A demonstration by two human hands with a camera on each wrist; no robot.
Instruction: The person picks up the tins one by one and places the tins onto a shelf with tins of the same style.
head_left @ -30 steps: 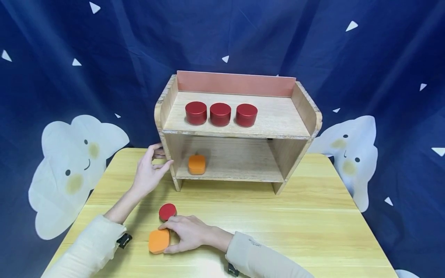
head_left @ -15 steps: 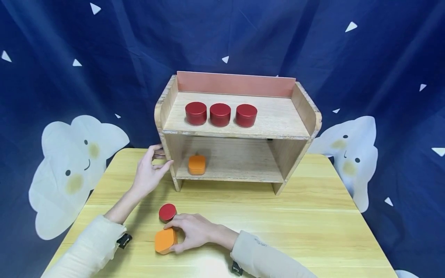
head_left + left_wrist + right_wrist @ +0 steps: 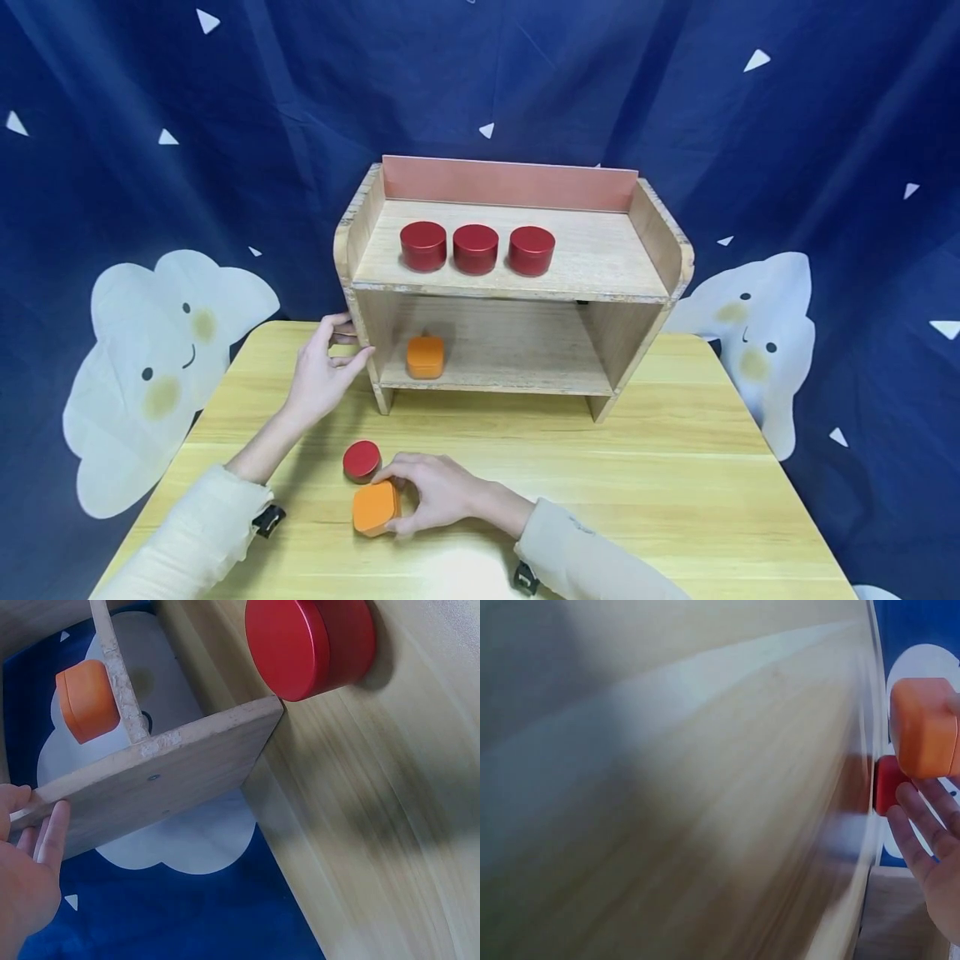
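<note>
The pale wooden worktop (image 3: 675,492) bore a two-tier wooden shelf (image 3: 600,254), a red round tin (image 3: 362,460) and, just beside it, an orange square tin (image 3: 375,507)

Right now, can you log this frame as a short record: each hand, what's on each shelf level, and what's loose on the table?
left hand: grips the left side panel of the shelf
right hand: holds the orange tin on the table
top level: three red tins in a row, left of centre
lower level: one orange tin, at the left
loose on table: one red tin, just beyond the held orange tin
</note>
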